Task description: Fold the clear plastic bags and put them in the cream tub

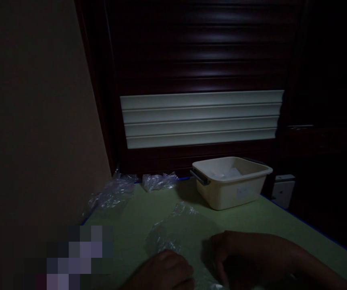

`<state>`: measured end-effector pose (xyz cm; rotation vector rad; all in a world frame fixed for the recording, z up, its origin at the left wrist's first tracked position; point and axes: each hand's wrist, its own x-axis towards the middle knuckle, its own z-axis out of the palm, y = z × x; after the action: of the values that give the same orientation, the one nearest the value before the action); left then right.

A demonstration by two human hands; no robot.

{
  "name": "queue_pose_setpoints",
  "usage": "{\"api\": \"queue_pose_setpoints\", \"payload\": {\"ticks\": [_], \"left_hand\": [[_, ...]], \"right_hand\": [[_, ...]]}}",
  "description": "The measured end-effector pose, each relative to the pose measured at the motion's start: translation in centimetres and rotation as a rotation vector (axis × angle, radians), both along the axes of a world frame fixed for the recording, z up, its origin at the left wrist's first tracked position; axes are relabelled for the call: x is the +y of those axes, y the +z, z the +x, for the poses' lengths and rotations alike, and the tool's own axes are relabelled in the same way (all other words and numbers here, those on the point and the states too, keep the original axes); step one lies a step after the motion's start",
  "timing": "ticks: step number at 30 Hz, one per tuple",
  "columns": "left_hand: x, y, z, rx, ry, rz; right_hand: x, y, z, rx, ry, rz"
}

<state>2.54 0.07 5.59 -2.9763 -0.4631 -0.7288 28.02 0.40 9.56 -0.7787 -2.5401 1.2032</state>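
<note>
Both my hands rest at the near edge of a green-topped table (252, 219) in a dim room. My left hand (164, 270) lies with fingers curled over the near edge of a crumpled clear plastic bag (181, 231). My right hand (246, 255) sits just right of it, fingers bent down onto the same plastic. Whether either hand pinches the bag is too dark to tell.
A cream plastic tub (230, 183) with a dark handle stands at the back right, something pale inside. More crumpled clear plastic (158, 180) and a second heap (113, 195) lie at the back left by the wall. A dark slatted shutter with a white panel (202, 117) stands behind.
</note>
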Motion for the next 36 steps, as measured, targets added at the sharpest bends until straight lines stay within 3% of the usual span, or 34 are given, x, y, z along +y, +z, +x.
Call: {"api": "queue_pose_setpoints", "payload": {"ticks": [4, 11, 18, 21, 27, 31, 36], "left_hand": [[0.0, 0.1, 0.1, 0.041, 0.025, 0.006], [0.2, -0.7, 0.0, -0.067, 0.027, -0.041], [0.4, -0.9, -0.1, -0.032, 0.014, -0.058], [0.2, -0.8, -0.1, 0.011, 0.048, -0.069], [0.0, -0.4, 0.0, 0.006, 0.053, -0.080], [-0.4, 0.3, 0.2, 0.046, 0.046, -0.087], [-0.3, 0.6, 0.3, 0.043, 0.036, -0.052]], "right_hand": [[-0.2, 0.7, -0.2, -0.009, 0.006, 0.025], [-0.7, 1.7, -0.7, -0.033, -0.016, 0.045], [-1.5, 2.5, -1.0, -0.022, -0.294, -0.008], [-1.3, 2.1, -1.5, 0.009, -0.344, -0.034], [-0.9, 1.3, -1.8, 0.146, -0.346, -0.095], [-1.0, 1.5, -1.3, 0.108, -0.310, -0.071], [-0.7, 1.3, -0.9, 0.119, -0.237, -0.181]]}}
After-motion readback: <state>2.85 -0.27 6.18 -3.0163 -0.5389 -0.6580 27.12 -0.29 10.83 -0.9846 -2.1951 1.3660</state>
